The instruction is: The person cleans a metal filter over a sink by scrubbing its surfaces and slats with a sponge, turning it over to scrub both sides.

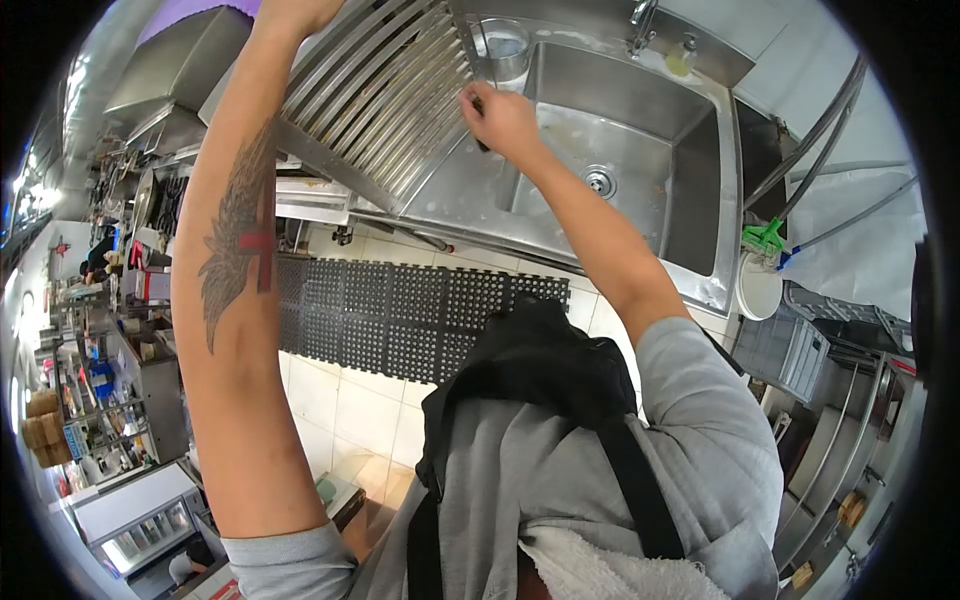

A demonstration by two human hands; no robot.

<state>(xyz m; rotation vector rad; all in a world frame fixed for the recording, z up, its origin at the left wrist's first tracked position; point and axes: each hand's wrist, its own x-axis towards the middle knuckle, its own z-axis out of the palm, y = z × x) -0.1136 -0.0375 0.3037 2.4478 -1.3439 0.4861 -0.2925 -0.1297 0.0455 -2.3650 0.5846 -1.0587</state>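
A slatted metal panel (375, 95) is tilted over the left side of the steel sink unit. My left hand (300, 12) is at its upper left edge, cut off by the top of the view, with its fingers mostly hidden. By the panel's right edge, my right hand (500, 118) is closed around a small dark object (481, 108), mostly covered by the fingers. To the right of that hand lies the wet sink basin (610, 130) with its round drain. A clear round container (502, 48) stands behind my right hand.
A faucet (642, 28) and a soap bottle (682, 55) are at the sink's back. Hoses hang on the right above a white bucket (760, 285) with a green brush (765, 238). A black perforated mat (380, 310) covers part of the tiled floor. Shelves stand at left.
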